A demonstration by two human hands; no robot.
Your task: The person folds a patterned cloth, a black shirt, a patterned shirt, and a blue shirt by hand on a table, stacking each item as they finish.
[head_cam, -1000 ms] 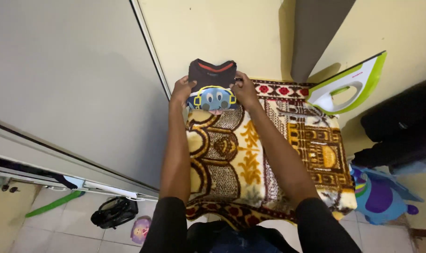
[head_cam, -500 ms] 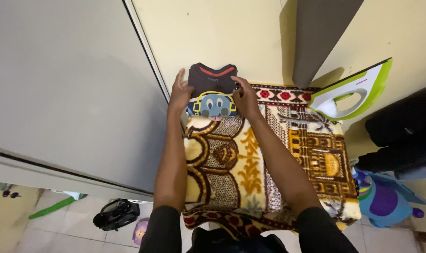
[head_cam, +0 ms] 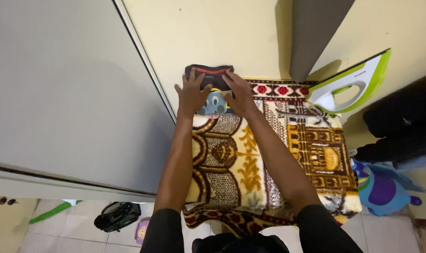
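Note:
A small folded dark shirt (head_cam: 213, 77) with an orange collar trim and a blue cartoon print lies at the far end of a patterned yellow and brown blanket (head_cam: 250, 154). My left hand (head_cam: 191, 93) rests flat on the shirt's left half with fingers spread. On the shirt's right half my right hand (head_cam: 238, 93) presses down, fingers reaching the collar. Both palms cover most of the print.
A white and green iron (head_cam: 348, 86) stands upright at the blanket's far right corner. A grey door (head_cam: 67, 93) is on the left, a yellow wall behind. A black bag (head_cam: 117, 215) and green strip lie on the tiled floor; blue and purple toys (head_cam: 381, 187) sit right.
Both hands moved from the shirt's sides onto its top and now press it flat. The shirt looks shorter, its lower print mostly covered.

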